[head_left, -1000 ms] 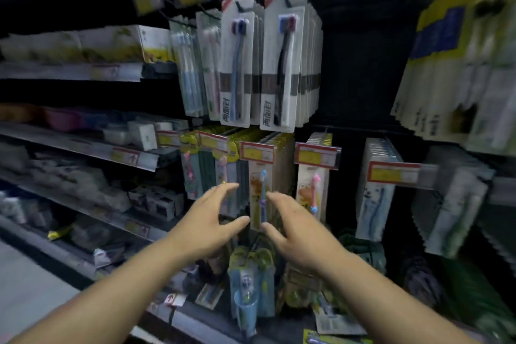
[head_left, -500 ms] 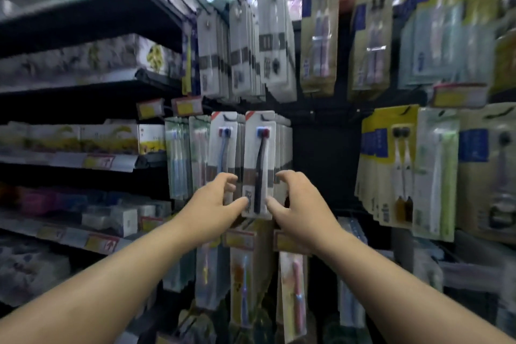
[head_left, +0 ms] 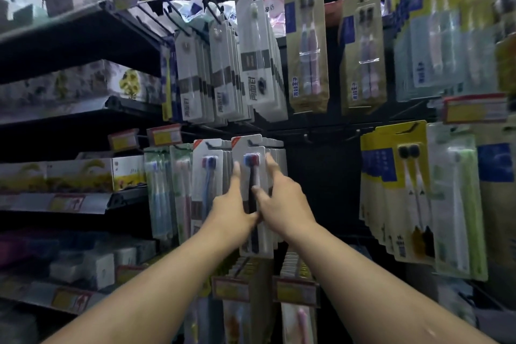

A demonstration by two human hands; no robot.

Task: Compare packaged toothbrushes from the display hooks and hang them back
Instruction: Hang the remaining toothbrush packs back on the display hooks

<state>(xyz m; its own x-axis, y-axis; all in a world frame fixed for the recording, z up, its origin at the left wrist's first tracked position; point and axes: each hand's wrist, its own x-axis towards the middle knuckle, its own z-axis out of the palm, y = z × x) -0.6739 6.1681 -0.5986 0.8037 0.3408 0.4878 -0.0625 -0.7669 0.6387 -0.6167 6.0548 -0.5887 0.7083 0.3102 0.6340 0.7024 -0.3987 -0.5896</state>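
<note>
- The front toothbrush pack (head_left: 252, 153) is a white card holding a dark-handled brush with a red and blue head. It hangs first in its row, in the middle of the display, and its top slot sits on the hook (head_left: 252, 143).
- The left hand (head_left: 230, 205) lies on the left edge of this pack with its fingers stretched upward. The picture is blurred there, so we cannot tell if its thumb closes on the card.
- The right hand (head_left: 283, 201) pinches the right edge. Its thumb is on the front, just beside the brush handle, and its index finger reaches up along the edge.
- Both hands hold the pack at middle height. The brush head and the slot are above the fingers, and the lower end of the card shows below the wrists.
- We judge that the step in hand is to take this pack off for comparing. To do it well, we should lift the card a little and draw it straight toward us along the hook, keeping it flat so the slot does not tear.
- We should hold only the first card, because the packs behind it touch it closely and could come off with it.
- The blue-brush pack (head_left: 208, 176) hangs just beside it on the left, and the yellow packs (head_left: 391, 190) hang well apart on the right.
</note>
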